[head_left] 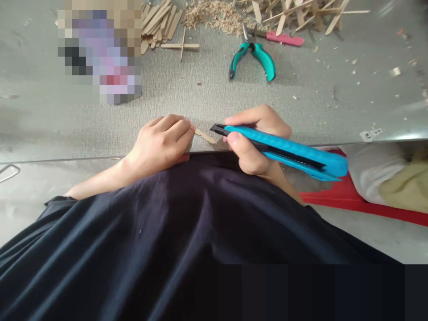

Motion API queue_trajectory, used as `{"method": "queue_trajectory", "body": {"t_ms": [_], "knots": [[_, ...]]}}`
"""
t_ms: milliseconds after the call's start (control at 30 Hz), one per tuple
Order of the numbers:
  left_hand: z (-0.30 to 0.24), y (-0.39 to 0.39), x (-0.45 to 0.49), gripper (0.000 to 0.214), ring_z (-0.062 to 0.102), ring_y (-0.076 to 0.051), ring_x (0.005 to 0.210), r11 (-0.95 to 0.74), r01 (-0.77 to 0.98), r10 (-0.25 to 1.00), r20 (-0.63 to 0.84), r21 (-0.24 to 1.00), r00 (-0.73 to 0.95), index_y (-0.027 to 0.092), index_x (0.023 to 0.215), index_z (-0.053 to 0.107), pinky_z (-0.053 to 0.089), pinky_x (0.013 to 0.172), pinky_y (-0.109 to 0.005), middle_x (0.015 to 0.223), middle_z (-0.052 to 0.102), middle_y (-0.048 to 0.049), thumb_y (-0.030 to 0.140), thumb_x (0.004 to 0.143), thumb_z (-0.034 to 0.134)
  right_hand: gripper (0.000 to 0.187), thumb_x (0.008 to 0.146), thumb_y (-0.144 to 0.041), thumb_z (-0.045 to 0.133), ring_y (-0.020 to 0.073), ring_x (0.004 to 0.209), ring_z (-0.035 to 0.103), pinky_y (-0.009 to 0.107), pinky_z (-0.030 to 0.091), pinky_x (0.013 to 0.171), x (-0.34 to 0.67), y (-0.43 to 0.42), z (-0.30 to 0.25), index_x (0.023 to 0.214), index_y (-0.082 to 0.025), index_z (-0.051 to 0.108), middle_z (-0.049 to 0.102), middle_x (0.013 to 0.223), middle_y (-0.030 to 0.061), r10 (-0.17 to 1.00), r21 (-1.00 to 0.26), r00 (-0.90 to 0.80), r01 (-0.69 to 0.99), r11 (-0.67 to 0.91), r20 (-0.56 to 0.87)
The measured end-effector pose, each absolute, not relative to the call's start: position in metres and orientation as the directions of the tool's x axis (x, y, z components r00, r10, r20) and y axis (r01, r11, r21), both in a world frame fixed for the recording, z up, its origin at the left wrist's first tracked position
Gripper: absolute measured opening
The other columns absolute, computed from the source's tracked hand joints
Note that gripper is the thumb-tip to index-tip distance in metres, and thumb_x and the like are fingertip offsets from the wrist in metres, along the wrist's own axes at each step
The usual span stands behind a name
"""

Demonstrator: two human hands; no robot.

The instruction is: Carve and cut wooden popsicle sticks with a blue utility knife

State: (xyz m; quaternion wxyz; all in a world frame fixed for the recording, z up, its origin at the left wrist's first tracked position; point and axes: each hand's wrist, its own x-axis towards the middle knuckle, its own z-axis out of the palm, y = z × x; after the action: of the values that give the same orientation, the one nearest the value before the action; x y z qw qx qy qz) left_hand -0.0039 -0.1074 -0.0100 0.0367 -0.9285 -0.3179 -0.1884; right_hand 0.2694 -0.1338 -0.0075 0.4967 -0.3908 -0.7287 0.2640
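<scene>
At the table's front edge, my left hand is closed over a wooden craft stick. One end of the stick sticks out to the right and shows a small notch; the rest is hidden under my fingers. My right hand grips a blue box cutter, its dark blade out and pointing left. The blade tip is just above the stick's bare end, and I cannot tell whether they touch.
Teal-handled pliers lie beyond my hands, beside a pink-handled tool. Farther back are a pile of craft sticks, wood shavings, joined sticks and one small stick cross. A red chair stands at right.
</scene>
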Motion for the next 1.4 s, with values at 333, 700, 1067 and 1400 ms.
{"method": "queue_trajectory", "body": {"t_ms": [333,700,1067,1400], "knots": [[-0.008,-0.109,-0.005,0.035,0.074,-0.032,0.112,-0.807,0.59,0.53,0.402,-0.03,0.746,0.017,0.14,0.073,0.065,0.087,-0.045,0.125,0.084,-0.0139,0.039,0.114,0.063,0.004,0.1,-0.023,0.072,0.0144,0.063,0.061,0.034,0.05,0.065,0.257,-0.124,0.004,0.102,-0.026,0.074,0.075,0.082,-0.0028,0.799,-0.742,-0.335,0.311,0.595,0.5],[-0.004,-0.112,-0.003,0.035,0.076,-0.029,0.105,-0.77,0.633,0.552,0.408,-0.086,0.727,0.018,0.138,0.074,0.06,0.074,-0.039,0.122,0.085,-0.0125,0.042,0.113,0.065,0.007,0.099,-0.02,0.074,0.0124,0.065,0.062,0.031,0.048,0.066,0.258,-0.124,0.001,0.105,-0.024,0.075,0.072,0.081,-0.0045,0.783,-0.72,-0.343,0.319,0.617,0.519],[0.002,-0.116,0.001,0.031,0.077,-0.028,0.102,-0.734,0.671,0.6,0.359,-0.108,0.715,0.019,0.133,0.076,0.056,0.064,-0.036,0.122,0.084,-0.0115,0.039,0.112,0.065,0.013,0.095,-0.016,0.072,0.0119,0.056,0.052,0.03,0.044,0.059,0.258,-0.121,-0.003,0.1,-0.027,0.067,0.061,0.07,-0.0061,0.724,-0.661,-0.4,0.309,0.684,0.562],[0.007,-0.117,0.002,0.034,0.079,-0.029,0.104,-0.732,0.67,0.605,0.334,-0.123,0.722,0.018,0.135,0.076,0.054,0.061,-0.035,0.124,0.085,-0.0111,0.042,0.111,0.069,0.016,0.09,-0.014,0.072,0.0125,0.056,0.05,0.032,0.044,0.058,0.261,-0.123,-0.003,0.097,-0.027,0.068,0.063,0.071,-0.0058,0.755,-0.702,-0.366,0.294,0.649,0.545]]}}
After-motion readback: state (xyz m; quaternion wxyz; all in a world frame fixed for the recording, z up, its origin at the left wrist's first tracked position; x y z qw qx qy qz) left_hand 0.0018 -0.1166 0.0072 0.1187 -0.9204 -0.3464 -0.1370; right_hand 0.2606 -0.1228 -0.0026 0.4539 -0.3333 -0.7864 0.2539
